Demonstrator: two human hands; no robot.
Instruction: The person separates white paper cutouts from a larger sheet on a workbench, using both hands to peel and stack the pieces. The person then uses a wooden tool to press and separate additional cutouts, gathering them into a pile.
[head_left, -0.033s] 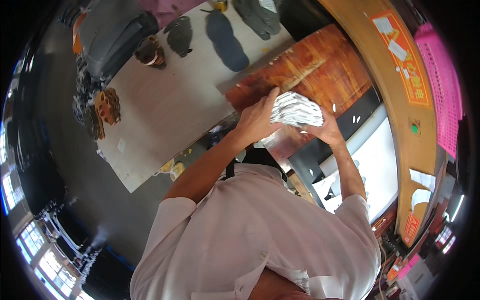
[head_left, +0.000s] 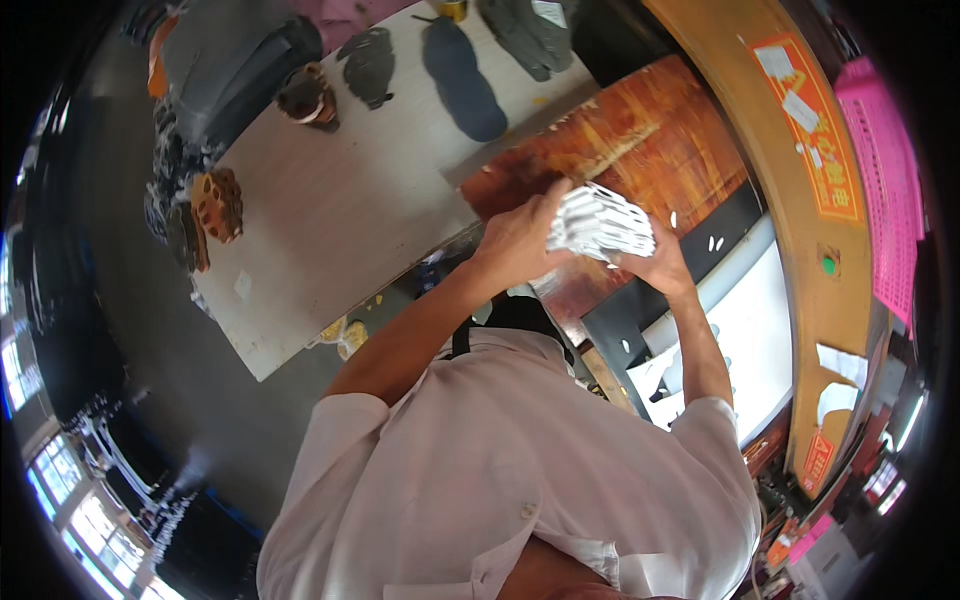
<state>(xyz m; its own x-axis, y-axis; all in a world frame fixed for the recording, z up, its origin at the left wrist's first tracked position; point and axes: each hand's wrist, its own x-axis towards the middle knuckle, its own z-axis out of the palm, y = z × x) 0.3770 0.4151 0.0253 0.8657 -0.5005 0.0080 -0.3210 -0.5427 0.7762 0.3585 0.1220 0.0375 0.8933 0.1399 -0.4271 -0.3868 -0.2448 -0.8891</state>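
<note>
A thick stack of thin white cut pieces (head_left: 600,222) with gaps between its layers is held up over the worktop. My left hand (head_left: 520,238) grips its left side, with the thumb up along the edge. My right hand (head_left: 660,262) closes around the lower right side, its fingers partly hidden by the stack. Beneath is a reddish-brown, worn wooden board (head_left: 650,130). Small white scraps (head_left: 715,243) lie on the black strip (head_left: 720,222) beside the board.
Left of the board stands a pale table (head_left: 330,220) with a dark sole-shaped piece (head_left: 462,80), dark gloves (head_left: 528,35), a brown-rimmed cup (head_left: 308,98) and an orange-brown patterned object (head_left: 217,205). At right a tan machine frame (head_left: 800,270) carries a green button (head_left: 829,265); a pink basket (head_left: 885,190) is beyond.
The white stack has tilted slightly in my hands and its layers look more spread. The whole view has shifted a little.
</note>
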